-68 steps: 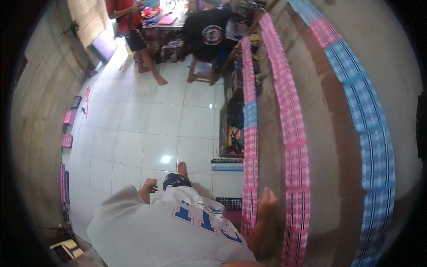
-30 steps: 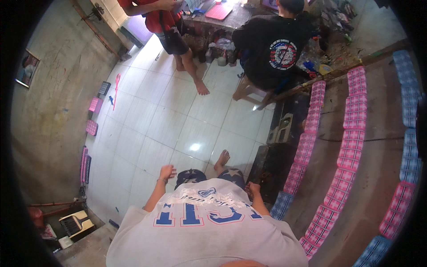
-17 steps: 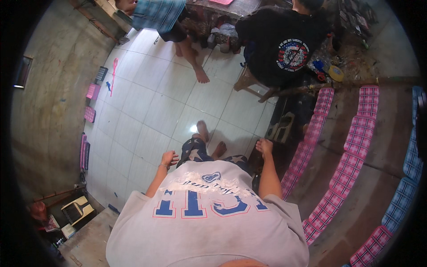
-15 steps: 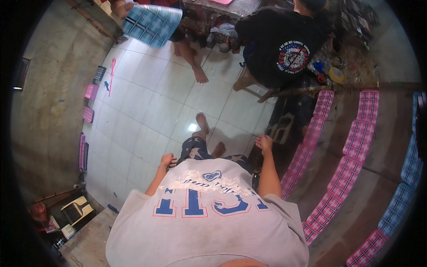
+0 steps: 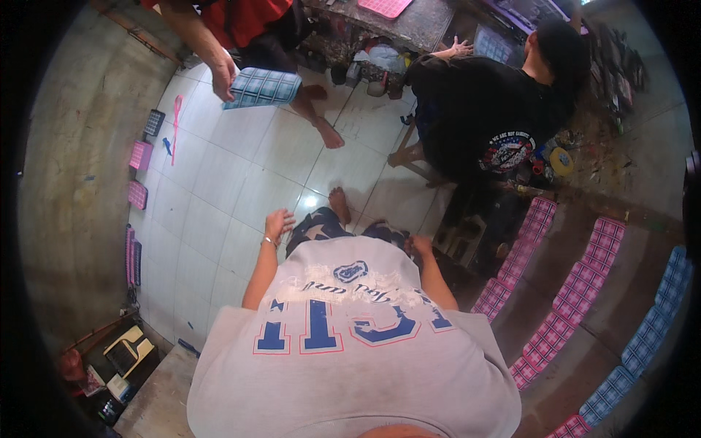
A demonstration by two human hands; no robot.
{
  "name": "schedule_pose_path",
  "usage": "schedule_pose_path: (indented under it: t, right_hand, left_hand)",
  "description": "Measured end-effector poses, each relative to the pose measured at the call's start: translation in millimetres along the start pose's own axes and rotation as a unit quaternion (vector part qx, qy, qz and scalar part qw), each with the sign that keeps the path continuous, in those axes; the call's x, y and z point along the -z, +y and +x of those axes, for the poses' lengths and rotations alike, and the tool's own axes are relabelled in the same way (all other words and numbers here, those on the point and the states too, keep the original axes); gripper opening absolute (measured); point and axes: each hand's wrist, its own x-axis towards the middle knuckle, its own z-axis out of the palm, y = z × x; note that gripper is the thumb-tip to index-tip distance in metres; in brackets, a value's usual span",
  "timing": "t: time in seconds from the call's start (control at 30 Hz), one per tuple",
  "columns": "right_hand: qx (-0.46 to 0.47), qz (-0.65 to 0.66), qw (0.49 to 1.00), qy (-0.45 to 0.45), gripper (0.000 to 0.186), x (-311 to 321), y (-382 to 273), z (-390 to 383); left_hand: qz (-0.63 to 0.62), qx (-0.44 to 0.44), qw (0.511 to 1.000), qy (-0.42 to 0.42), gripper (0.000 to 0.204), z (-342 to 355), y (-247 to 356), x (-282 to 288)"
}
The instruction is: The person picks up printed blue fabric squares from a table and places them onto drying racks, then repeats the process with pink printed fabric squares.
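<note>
My left hand (image 5: 280, 225) hangs beside the star-patterned shorts (image 5: 318, 228), fingers loosely apart and empty. My right hand (image 5: 418, 245) is low at the other side of the shorts, partly seen with loose fingers and nothing visible in it. Ahead and to the left, a co-worker's hand (image 5: 223, 79) grips a blue plaid rounded piece (image 5: 259, 89). To my right, pink plaid pieces (image 5: 588, 274) and blue plaid pieces (image 5: 645, 330) lie in long rows.
A seated person in a black shirt (image 5: 485, 109) bends over the cluttered worktable (image 5: 409, 29) at a wooden stool (image 5: 400, 153). The standing co-worker's bare foot (image 5: 330, 136) is on the tiled floor (image 5: 204, 233). Small plaid cases (image 5: 139, 155) line the left wall.
The co-worker's blue plaid piece has moved down and rightward. The seated person leans further right, a hand now raised on the table. My right hand has dropped toward the shorts; my left hand has risen.
</note>
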Motion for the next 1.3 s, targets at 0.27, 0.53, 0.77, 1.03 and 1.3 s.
schedule_pose_path:
  t: [0.27,0.53,0.77,1.03,1.3]
  right_hand:
    - [0.061,0.038,0.996,0.059,0.021,-42,-146,-21]
    - [-0.010,-0.006,0.999,0.048,0.019,-68,-161,37]
    - [0.211,-0.592,0.778,0.004,0.029,-102,-222,140]
    - [0.157,-0.263,0.948,-0.090,0.021,-232,-428,149]
    - [0.171,-0.344,0.916,-0.114,0.020,-278,-479,161]
  left_hand:
    - [0.002,0.011,0.999,0.040,0.047,46,67,26]
    - [0.265,-0.066,0.958,0.089,0.030,112,6,42]
    - [0.584,-0.038,0.810,0.047,0.037,175,4,43]
    - [0.006,-0.005,0.992,0.124,0.034,150,221,-46]
    - [-0.073,-0.166,0.976,0.119,0.030,104,309,-65]
